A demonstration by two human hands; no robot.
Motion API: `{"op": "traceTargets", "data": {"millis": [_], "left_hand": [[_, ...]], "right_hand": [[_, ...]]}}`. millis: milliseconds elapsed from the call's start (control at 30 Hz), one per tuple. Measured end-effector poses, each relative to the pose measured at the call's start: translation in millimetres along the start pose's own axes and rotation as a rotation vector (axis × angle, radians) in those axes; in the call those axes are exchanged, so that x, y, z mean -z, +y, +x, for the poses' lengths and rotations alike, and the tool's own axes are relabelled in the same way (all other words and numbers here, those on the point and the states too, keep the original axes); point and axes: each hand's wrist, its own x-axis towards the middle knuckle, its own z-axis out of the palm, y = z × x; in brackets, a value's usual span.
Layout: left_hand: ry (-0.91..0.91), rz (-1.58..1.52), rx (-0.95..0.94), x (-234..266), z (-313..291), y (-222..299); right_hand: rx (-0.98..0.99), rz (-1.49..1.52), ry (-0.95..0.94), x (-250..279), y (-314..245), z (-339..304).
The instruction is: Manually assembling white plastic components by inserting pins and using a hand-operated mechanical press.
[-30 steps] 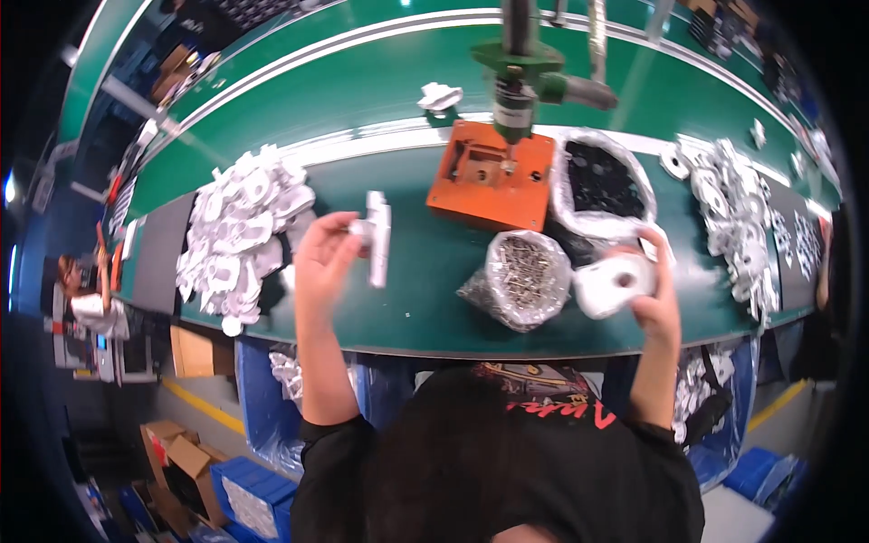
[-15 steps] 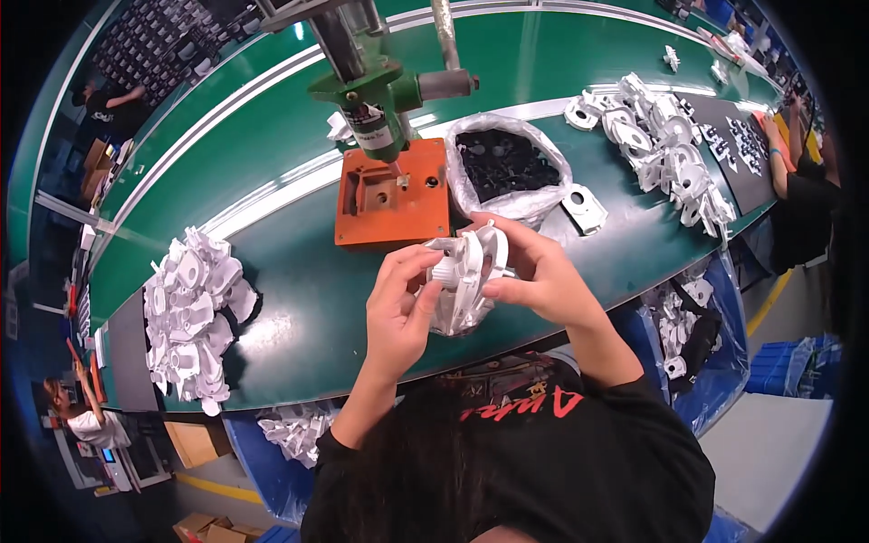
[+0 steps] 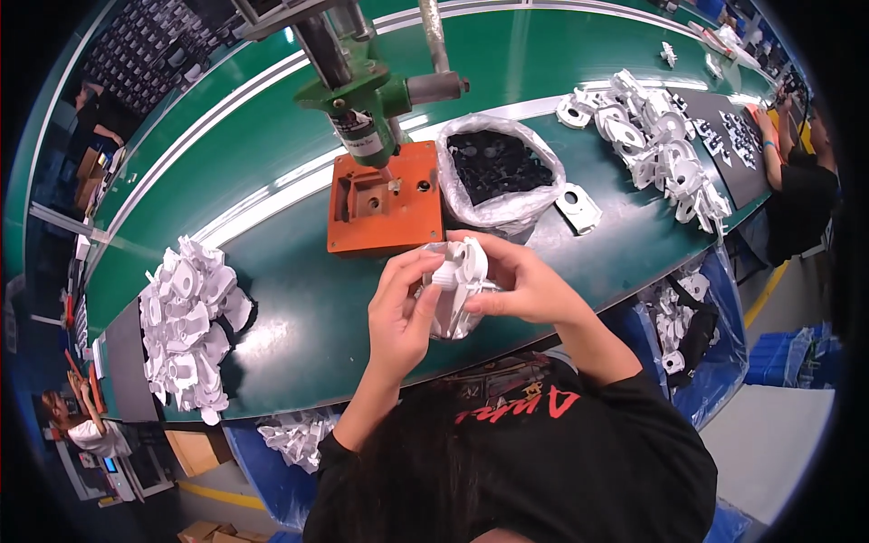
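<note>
A: Green bench [image 3: 272,299] runs across the view w/ a pale stripe along it, bent by the lens. What's on it?

B: Orange jig [image 3: 385,201] in the middle, green press [image 3: 362,100] standing over it. Clear bag of black parts [image 3: 496,167] just right of the jig. White parts pile [image 3: 188,321] far left, another white pile [image 3: 656,149] far right, one loose white piece [image 3: 577,206] near the bag.

A: Hands?

B: Both up over the bench's near edge, just below the jig. Left hand [image 3: 403,317] is curled round a white part [image 3: 457,285], thumb and fingers closed on its left side. Right hand [image 3: 520,285] is closed on the same part from the right, fingertips pinching its top and side.

A: So the part's off the bench?

B: Yes, held between both hands, in front of the chest. A clear bag sits under it, contents mostly hidden.

A: Anyone else?

B: Another person [image 3: 801,181] at far right, by a black mat.
</note>
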Motion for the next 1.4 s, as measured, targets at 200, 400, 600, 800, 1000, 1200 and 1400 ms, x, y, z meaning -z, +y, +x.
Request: {"op": "traceTargets", "data": {"millis": [200,400,600,800,1000,1200,1400], "left_hand": [[0.033,-0.068,-0.006,-4.5,-0.8,-8.2],[0.115,-0.032,-0.057,-7.2,0.1,-17.0],[0.124,-0.044,0.012,-8.8,2.5,-10.5],[0.163,-0.125,0.117,-11.5,0.0,-16.5],[0.190,-0.472,0.018,-19.8,2.4,-0.6],[0.070,0.382,-0.109,6.5,15.1,0.9],[0.021,0.617,-0.229,25.5,23.4,-10.4]], "right_hand": [[0.014,0.002,-0.014,7.5,6.2,6.9],[-0.015,0.079,-0.042,7.6,5.2,13.3],[-0.013,0.109,-0.009,8.8,5.2,15.9],[-0.094,0.055,0.012,2.9,1.1,19.8],[0.066,0.021,0.107,8.2,7.6,23.3],[0.079,-0.077,0.103,11.4,5.9,30.6],[0.063,-0.046,0.079,25.5,-0.3,47.4]]}}
